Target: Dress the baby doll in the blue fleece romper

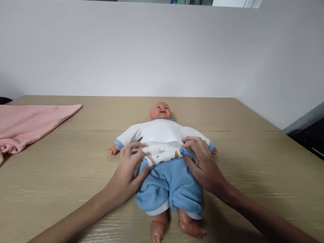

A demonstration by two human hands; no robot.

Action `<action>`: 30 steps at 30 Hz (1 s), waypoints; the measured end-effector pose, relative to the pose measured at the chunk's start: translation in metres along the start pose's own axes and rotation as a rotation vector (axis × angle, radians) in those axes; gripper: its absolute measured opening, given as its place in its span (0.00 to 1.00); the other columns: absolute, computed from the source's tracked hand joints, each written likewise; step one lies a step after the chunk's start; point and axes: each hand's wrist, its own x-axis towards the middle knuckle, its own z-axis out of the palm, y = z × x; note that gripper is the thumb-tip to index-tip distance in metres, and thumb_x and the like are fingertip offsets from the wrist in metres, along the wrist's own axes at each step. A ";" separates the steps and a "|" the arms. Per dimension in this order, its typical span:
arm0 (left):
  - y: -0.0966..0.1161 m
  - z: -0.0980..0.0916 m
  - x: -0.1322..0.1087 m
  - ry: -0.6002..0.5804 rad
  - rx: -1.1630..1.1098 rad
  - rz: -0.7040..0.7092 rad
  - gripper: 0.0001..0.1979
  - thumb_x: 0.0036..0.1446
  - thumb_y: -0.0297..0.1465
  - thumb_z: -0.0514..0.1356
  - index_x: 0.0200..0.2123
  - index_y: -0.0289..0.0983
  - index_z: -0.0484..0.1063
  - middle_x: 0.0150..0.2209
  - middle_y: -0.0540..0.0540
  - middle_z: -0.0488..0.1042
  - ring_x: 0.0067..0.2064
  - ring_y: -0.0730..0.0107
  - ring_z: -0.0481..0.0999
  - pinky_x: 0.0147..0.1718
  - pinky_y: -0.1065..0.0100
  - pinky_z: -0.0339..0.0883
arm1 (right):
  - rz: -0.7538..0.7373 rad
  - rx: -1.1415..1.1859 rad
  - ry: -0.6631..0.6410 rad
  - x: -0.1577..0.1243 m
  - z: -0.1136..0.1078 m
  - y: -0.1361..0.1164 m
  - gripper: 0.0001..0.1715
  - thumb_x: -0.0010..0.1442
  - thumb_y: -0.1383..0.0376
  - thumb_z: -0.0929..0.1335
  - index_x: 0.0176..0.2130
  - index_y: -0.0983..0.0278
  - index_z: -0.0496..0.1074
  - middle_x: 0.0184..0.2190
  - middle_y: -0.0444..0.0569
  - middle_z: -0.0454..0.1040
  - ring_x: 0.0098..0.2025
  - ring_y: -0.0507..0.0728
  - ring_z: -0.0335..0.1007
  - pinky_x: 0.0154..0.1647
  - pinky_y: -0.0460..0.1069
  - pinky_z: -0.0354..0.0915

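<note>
A baby doll [160,112] lies on its back on the wooden table [240,175], head away from me. It wears a white top [159,133] and fluffy blue trousers [170,185]. My left hand [128,170] grips the trousers' waistband at the doll's left side in view, thumb under the band and fingers on the top's hem. On the other side my right hand [201,159] is closed on the same waistband at the doll's hip. The doll's bare feet point toward me.
A pink blanket [15,125] lies crumpled at the table's far left. A white wall stands right behind the table. The table's right edge drops off to a dark area with a dark piece of furniture [322,134].
</note>
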 end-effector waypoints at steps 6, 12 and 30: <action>-0.026 0.013 0.051 -0.019 -0.326 -0.233 0.18 0.73 0.49 0.57 0.49 0.40 0.72 0.44 0.47 0.77 0.47 0.57 0.75 0.51 0.59 0.68 | 0.314 0.075 -0.046 0.035 0.017 0.016 0.08 0.69 0.55 0.64 0.42 0.56 0.67 0.31 0.44 0.73 0.36 0.63 0.70 0.43 0.55 0.61; -0.050 0.014 0.072 -0.148 -0.540 -0.291 0.24 0.67 0.53 0.62 0.49 0.38 0.75 0.47 0.46 0.76 0.49 0.57 0.74 0.51 0.60 0.66 | 0.315 0.221 -0.172 0.057 0.010 0.041 0.14 0.66 0.51 0.68 0.40 0.59 0.72 0.37 0.45 0.76 0.42 0.61 0.73 0.46 0.53 0.66; -0.053 0.019 0.040 -0.196 -1.043 -0.537 0.23 0.62 0.48 0.70 0.52 0.40 0.78 0.49 0.41 0.82 0.51 0.52 0.80 0.54 0.56 0.71 | 0.583 0.661 -0.140 -0.007 0.005 0.067 0.32 0.59 0.36 0.75 0.50 0.54 0.80 0.51 0.50 0.83 0.56 0.68 0.77 0.57 0.60 0.74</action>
